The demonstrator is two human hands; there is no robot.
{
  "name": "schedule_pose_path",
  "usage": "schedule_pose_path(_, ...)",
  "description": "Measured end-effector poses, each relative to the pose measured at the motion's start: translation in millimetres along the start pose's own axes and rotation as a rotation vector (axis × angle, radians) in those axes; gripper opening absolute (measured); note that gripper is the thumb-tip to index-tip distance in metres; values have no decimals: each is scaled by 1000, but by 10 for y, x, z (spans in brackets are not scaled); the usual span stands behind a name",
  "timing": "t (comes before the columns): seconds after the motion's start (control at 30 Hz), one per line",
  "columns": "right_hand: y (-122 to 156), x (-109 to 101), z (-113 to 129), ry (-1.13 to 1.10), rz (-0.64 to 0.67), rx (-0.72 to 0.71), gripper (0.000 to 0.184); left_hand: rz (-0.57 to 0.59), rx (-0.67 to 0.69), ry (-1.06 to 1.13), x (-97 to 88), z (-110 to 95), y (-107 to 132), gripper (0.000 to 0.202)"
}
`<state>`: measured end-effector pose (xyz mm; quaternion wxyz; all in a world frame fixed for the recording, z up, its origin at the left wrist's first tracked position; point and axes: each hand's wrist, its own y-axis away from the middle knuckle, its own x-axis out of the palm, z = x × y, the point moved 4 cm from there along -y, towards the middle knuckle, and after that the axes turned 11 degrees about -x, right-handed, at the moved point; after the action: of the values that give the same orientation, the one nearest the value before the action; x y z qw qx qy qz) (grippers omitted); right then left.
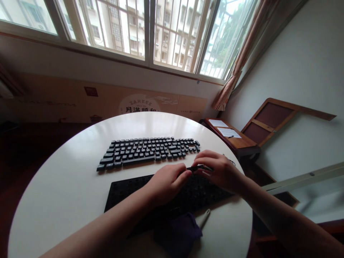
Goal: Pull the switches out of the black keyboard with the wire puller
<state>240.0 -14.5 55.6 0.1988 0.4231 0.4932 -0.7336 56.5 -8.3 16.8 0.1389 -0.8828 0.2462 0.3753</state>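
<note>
On a round white table (64,190) lies a set of dark keycaps (149,150) laid out in keyboard order. Nearer to me sits a black keyboard base (126,191) with its keys off. Both my hands rest over its right part. My left hand (165,182) is curled, fingers closed toward a small dark piece (197,167) at the base's far edge. My right hand (219,170) is closed on the same dark piece from the other side. What exactly the piece is I cannot make out.
A dark purple cloth (178,234) and a pale handled tool (204,218) lie at the table's near edge. A wooden side table with papers (228,133) stands right of the table. A leaning wooden frame (271,120), a curtain and barred windows lie beyond.
</note>
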Motion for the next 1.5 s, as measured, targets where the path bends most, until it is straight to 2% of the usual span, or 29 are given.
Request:
schedule_pose_path(0.07,18,38,-326,1,103,167,12,-72,-73,-83,-13,76,-34,49)
schedule_pose_path(0.13,45,114,-630,20,231,298,11,-75,-91,-132,-5,114,-52,51)
schedule_pose_path(0.2,71,210,-846,20,331,375,12,-60,-89,-166,6,121,-57,51)
schedule_pose_path(0.27,91,307,-969,2,378,409,13,-50,-82,-195,14,111,-54,50)
schedule_pose_path(0.57,20,522,-1167,71,306,488,19,-24,-43,-258,31,96,-36,47)
schedule_pose_path(0.87,-78,591,-1119,160,281,478,10,-44,-61,-284,12,100,-42,46)
schedule_pose_path(0.97,-101,444,-1035,225,208,417,13,-52,-79,-289,-2,109,-51,47)
schedule_pose_path(1.03,-92,200,-938,223,66,349,28,-39,-81,-286,-2,110,-55,47)
schedule_pose_path(1.13,46,-344,-767,121,-325,279,54,-7,-74,-288,13,115,-54,45)
schedule_pose_path(1.2,241,-676,-674,-20,-579,308,63,4,-73,-291,20,121,-52,46)
schedule_pose_path(1.23,353,-786,-639,-125,-654,353,66,6,-74,-291,21,124,-52,46)
schedule_pose_path(1.27,465,-848,-609,-252,-685,414,67,5,-76,-289,21,126,-54,46)
schedule_pose_path(1.33,684,-845,-544,-510,-638,564,65,9,-77,-287,19,125,-62,46)
schedule_pose_path(1.4,892,-732,-468,-683,-499,710,56,13,-78,-295,16,118,-73,46)
schedule_pose_path(1.5,1158,-514,-389,-785,-315,867,50,11,-69,-311,11,108,-85,46)
